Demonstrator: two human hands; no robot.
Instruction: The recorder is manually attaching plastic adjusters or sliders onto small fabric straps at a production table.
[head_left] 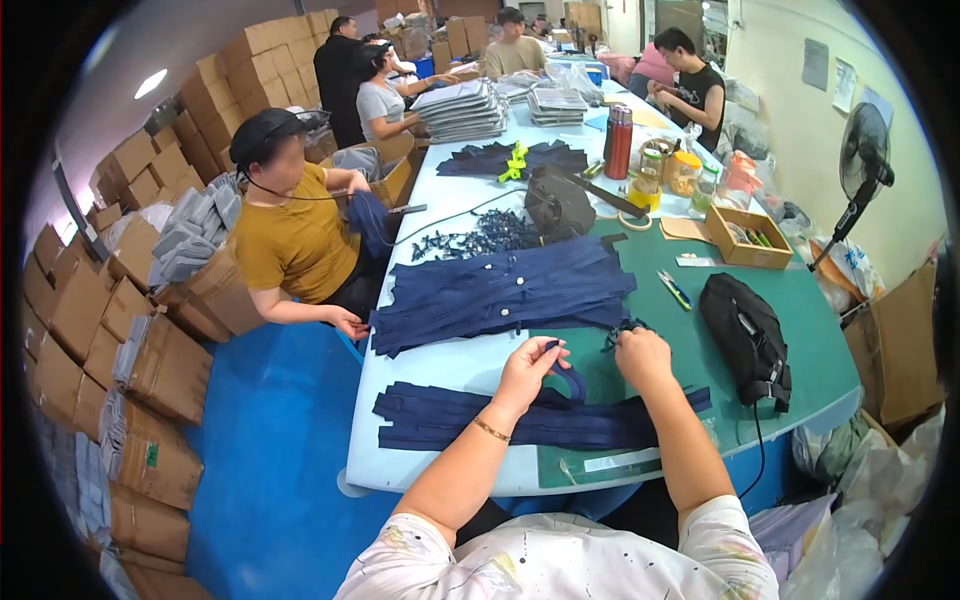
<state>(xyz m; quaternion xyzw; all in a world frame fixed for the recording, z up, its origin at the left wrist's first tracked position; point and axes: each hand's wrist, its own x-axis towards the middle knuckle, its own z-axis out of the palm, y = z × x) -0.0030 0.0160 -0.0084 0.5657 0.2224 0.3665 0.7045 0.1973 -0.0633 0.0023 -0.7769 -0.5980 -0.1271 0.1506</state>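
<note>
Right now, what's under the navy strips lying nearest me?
Along the front edge of the nearest navy strips, white tabletop shows at left and green mat at right; directly beneath them is covered, so I can't tell.

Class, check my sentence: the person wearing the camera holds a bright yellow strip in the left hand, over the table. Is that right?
Not quite: the head view shows that the strip in the left hand, over the table, is dark blue.

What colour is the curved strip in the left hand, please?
The curved fabric strip is navy blue, clearest in the head view.
</note>
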